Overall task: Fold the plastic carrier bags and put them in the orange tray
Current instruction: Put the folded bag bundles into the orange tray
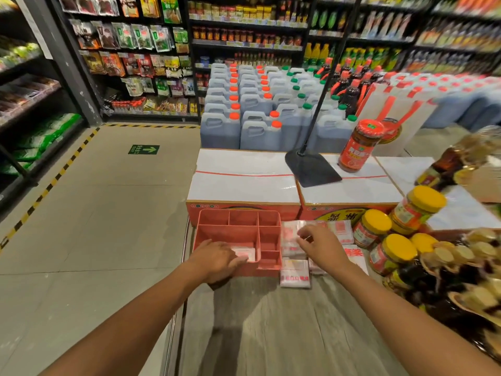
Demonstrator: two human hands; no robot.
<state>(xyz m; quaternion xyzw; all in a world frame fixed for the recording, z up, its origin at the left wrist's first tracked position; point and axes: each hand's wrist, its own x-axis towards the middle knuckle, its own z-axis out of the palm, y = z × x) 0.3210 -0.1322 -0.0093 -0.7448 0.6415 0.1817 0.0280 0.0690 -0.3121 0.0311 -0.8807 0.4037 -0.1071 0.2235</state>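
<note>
Left hand [217, 260]: fingers flat, pressing folded bag [244, 253] into tray [238, 213]. Right hand [322, 246]: fingers pinching bags [291, 246] beneath them on the bench [271, 321], beside tray. Risk, I judge: folded bag springs open once released; pinch lifts several slippery bags together.

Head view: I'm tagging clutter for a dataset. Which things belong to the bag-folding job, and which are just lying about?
Job: orange tray; folded bag in it, touched by the left hand; loose bags beside the tray, with the right hand on them.
Lying about: yellow-lidded jars; red-lidded jar; black stand base; white-topped cartons; jugs behind.
</note>
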